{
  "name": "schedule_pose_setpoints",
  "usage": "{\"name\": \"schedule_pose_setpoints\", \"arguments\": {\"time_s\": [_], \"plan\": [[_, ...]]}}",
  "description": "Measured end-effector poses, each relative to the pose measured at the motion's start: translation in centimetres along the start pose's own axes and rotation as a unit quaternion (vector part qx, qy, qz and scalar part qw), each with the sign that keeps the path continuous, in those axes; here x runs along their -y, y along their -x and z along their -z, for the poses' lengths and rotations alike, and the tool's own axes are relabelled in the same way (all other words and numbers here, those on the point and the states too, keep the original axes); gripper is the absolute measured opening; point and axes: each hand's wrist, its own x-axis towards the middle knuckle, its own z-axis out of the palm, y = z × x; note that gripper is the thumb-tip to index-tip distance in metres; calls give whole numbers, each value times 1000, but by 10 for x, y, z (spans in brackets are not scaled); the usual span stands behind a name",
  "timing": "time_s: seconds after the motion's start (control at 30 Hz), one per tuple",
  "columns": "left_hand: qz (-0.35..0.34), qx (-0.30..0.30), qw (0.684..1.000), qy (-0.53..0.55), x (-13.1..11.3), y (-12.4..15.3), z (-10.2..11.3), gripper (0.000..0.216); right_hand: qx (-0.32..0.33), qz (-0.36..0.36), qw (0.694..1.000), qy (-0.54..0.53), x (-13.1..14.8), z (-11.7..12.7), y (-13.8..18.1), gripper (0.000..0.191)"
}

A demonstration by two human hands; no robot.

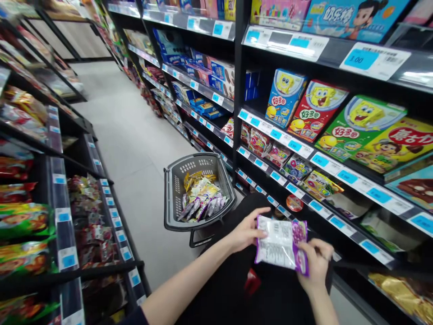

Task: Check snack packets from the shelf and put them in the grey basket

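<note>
A small purple-and-white candy packet (279,241) is held flat above my lap, its printed back facing up and a grape picture at its right end. My left hand (248,229) grips the packet's left edge, thumb on top. At the right edge, my right hand (314,259) pinches it with the thumb over the purple border. To the left on the floor stands a grey shopping basket (171,198) with several candy packets (203,194) inside, yellow ones at the back and purple-and-white ones in front. A small red item (252,282) shows blurred against my dark clothing.
On the right, a black shelf unit (239,54) carries cartoon snack boxes (321,108), with gummy packets (296,167) on the tier below. Along the left runs another rack (57,194) of bagged snacks. Between them lies the grey aisle floor (125,135).
</note>
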Motion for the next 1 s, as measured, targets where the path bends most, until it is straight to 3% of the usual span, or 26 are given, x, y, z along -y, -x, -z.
{"name": "schedule_pose_setpoints", "arguments": {"time_s": [0.07,0.1,0.17,0.23,0.3,0.4,0.5,0.63,0.77,0.9,1.0], "plan": [[-43,-46,998,-17,-2,4,7,72,61,-69,989,-118,8,-6,-12,23],[-65,-69,995,-32,-3,6,10,67,101,-119,968,-196,9,-9,-17,28],[-108,-112,984,-82,-4,6,14,48,168,-210,899,-345,9,-14,-23,34],[-138,-146,967,-154,-3,6,15,27,196,-259,832,-449,8,-20,-25,37],[-156,-163,949,-221,-1,5,14,15,191,-272,806,-489,6,-27,-26,35],[-188,-185,927,-266,6,5,10,16,152,-272,828,-466,4,-35,-24,29],[-211,-181,931,-237,16,5,6,30,112,-263,851,-440,1,-40,-20,34],[-152,-153,954,-210,25,2,3,56,71,-266,861,-428,-11,-42,-16,32],[-127,-180,944,-245,28,0,4,52,71,-269,856,-435,-19,-45,-15,28],[-169,-197,921,-291,30,1,4,52,54,-247,868,-427,-21,-46,-15,30],[-191,-197,903,-332,34,2,4,51,55,-251,861,-440,-20,-45,-14,35]]}}
